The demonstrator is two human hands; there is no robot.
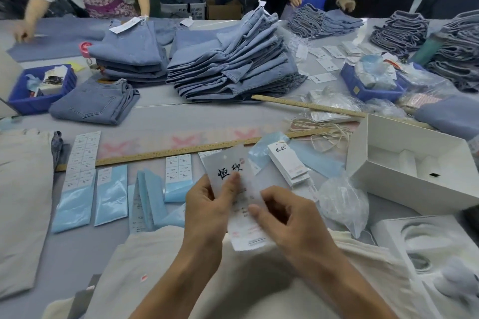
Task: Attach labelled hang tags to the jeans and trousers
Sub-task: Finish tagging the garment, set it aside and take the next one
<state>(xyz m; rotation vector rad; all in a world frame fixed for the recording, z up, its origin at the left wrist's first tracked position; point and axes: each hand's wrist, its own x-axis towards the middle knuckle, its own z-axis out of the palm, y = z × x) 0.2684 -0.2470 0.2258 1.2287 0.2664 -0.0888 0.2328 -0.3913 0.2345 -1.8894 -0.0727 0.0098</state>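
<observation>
- Cream trousers [160,261] lie nearest, soft and floppy.
- Left hand [204,204] pinches the hang tags [233,189] mid-air; right hand [287,217] grips their lower edge. Thin, light, likely slippery card: hold by edges.
- Folded jeans [233,65] sit stacked beyond, heavier.

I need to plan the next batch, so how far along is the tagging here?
Done: at least one folded jeans stack already shows a white tag on top. In hand: the left hand and right hand both hold a hang tag over cream trousers, not yet attached. Left: a stack of tags and label sheets remain.
</observation>
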